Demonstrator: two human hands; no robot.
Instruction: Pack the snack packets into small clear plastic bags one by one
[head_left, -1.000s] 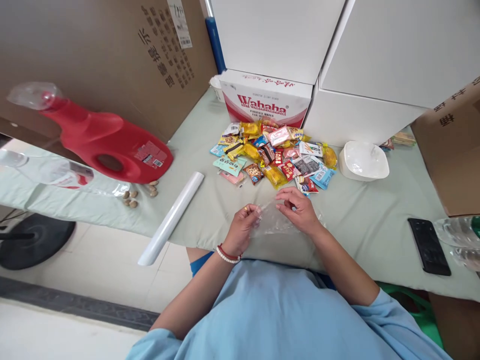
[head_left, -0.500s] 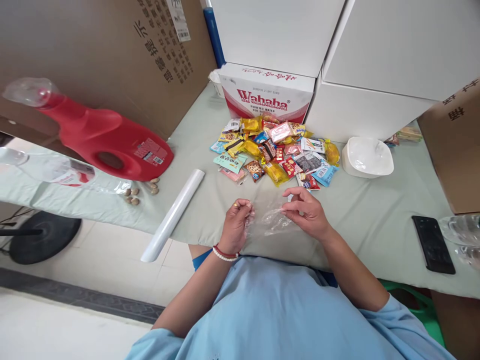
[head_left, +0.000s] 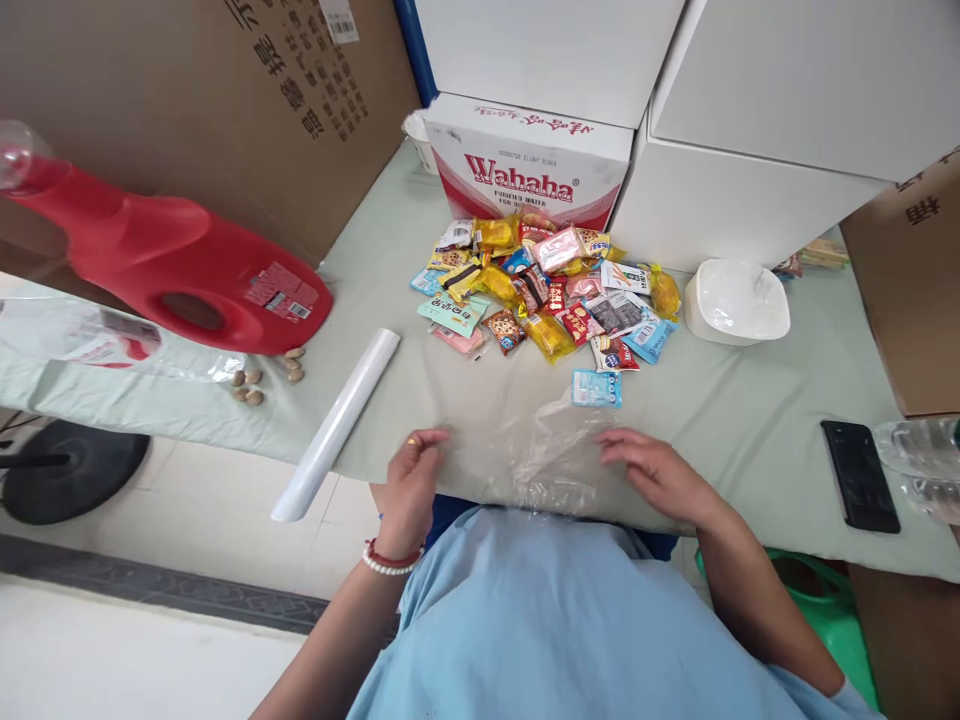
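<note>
A crumpled clear plastic bag [head_left: 555, 455] lies at the table's front edge, between my two hands. My left hand [head_left: 412, 480] is to its left, index finger stretched out and thumb close beneath it, other fingers curled. Nothing shows in that hand. My right hand [head_left: 660, 475] is at the bag's right side with loosely extended fingers, their tips close to the plastic; whether they touch it I cannot tell. Just beyond the bag is a small light-blue packet [head_left: 596, 388]. Farther back, a pile of wrapped snacks [head_left: 551, 290] in several colours spreads over the cloth.
Left of me are a white roll [head_left: 337, 425], several small brown nuts [head_left: 247, 385], a red jug [head_left: 187, 270] and a clear bottle [head_left: 120, 335]. A Wahaha carton [head_left: 525, 165] stands behind the snacks. To the right are a white bowl [head_left: 739, 320] and a black phone [head_left: 860, 475].
My hands have moved apart, left and right, and let go of the clear bag, which now lies on the cloth. The light-blue packet, mostly hidden before, shows fully.
</note>
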